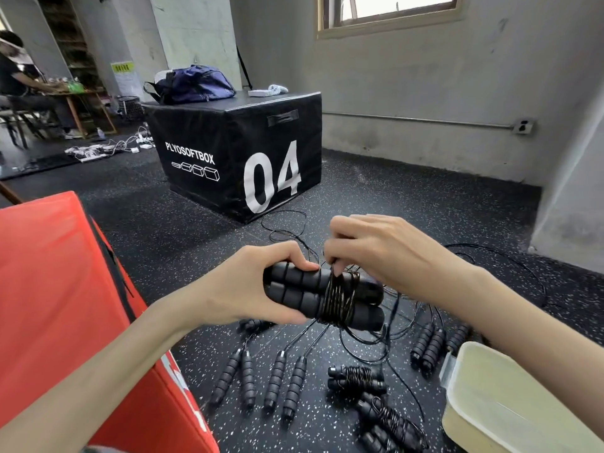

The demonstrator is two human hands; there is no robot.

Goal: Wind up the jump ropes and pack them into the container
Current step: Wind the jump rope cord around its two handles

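My left hand [261,282] grips a pair of black foam jump-rope handles [304,295] held side by side, with several turns of thin black cord [340,299] wound round their middle. My right hand [376,253] pinches the cord just above the coil. The loose end of the cord [369,341] trails down to the floor. Two wound ropes [356,379] [392,423] lie on the floor below. Unwound handles [277,380] lie in a row to their left, more handles [428,344] to the right. The pale plastic container [510,380] stands at the lower right.
A red padded box [58,289] stands close at my left. A black plyo box marked 04 [235,158] sits ahead with a blue bag [192,85] on top. Loose cord loops [284,227] lie on the speckled rubber floor. A person sits at a table [19,80] far left.
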